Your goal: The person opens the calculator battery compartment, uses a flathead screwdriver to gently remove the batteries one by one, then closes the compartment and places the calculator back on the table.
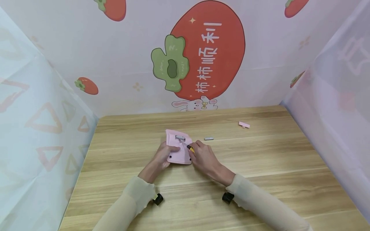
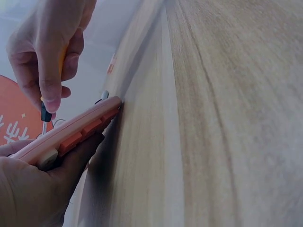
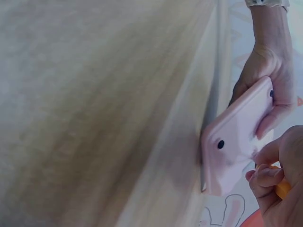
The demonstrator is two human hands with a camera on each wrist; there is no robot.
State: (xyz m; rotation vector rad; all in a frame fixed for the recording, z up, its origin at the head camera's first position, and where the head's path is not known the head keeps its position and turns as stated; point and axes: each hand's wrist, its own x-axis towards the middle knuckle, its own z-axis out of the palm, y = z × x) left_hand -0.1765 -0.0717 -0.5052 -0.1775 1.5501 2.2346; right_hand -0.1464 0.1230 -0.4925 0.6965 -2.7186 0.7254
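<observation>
A pink calculator is tilted with its back toward me and its keys underneath. My left hand grips it by the left side, thumb across the back. In the calculator's uncovered battery slot lies a silver battery. My right hand pinches a screwdriver with a yellow and black handle. Its metal shaft points at the slot's lower edge; whether the tip touches the battery cannot be told. In the right wrist view, the right hand's fingers hide most of the tool.
Another small silver battery lies on the wooden table, right of the calculator. Farther back to the right is a pink battery cover. A printed backdrop stands behind the table and along both sides.
</observation>
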